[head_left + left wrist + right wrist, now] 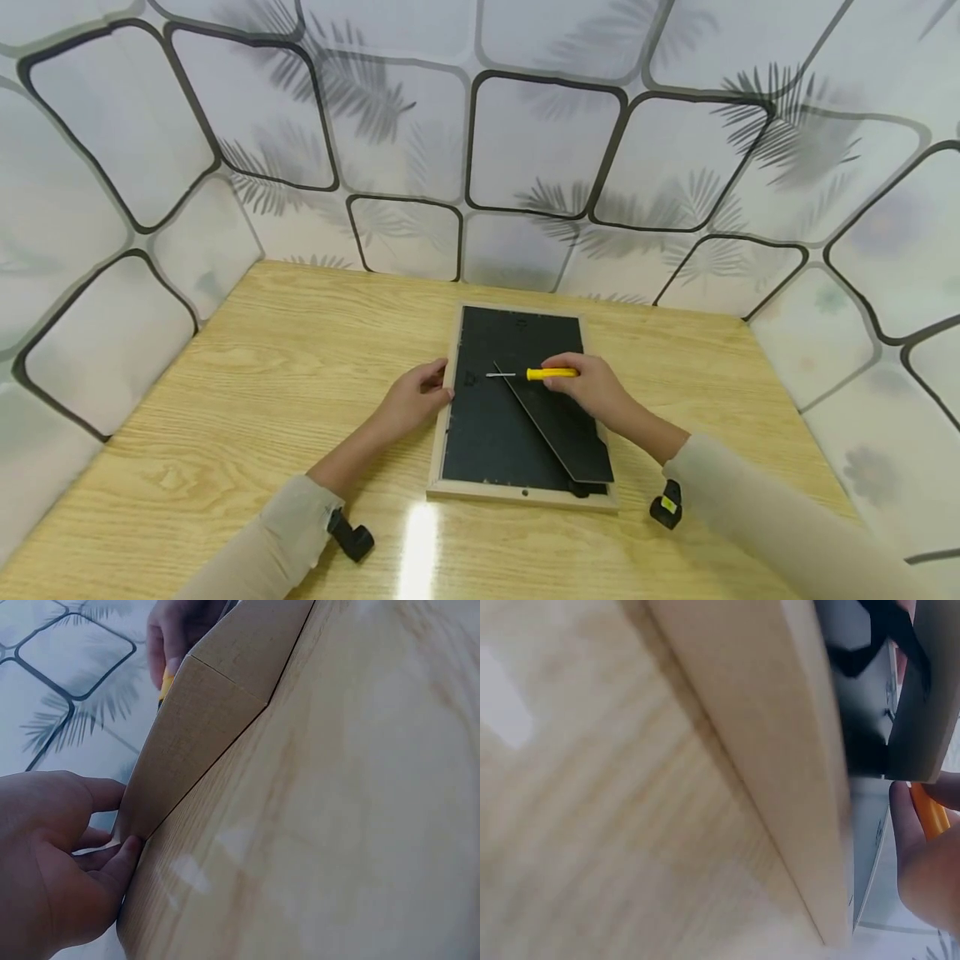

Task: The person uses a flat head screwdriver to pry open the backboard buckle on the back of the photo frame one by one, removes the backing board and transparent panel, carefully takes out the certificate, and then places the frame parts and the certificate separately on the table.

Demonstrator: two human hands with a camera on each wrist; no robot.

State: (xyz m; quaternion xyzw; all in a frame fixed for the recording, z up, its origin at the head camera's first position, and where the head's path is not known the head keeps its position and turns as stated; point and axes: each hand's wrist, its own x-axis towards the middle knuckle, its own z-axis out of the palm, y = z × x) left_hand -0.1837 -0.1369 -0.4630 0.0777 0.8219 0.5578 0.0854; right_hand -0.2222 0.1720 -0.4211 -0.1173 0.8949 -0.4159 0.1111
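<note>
A picture frame with a pale wood rim lies face down on the wooden table, its black backing up. A black prop leg slants across the backing. My left hand grips the frame's left edge; the left wrist view shows my thumb and fingers against that edge. My right hand holds a yellow-handled screwdriver, its metal tip pointing left over the backing. The right wrist view shows the frame's rim, the handle and part of the right hand.
White panels with black-outlined squares and leaf prints wall in the table on the left, back and right. Black wrist-camera mounts sit at my left sleeve and right sleeve. A glare streak lies near the front edge.
</note>
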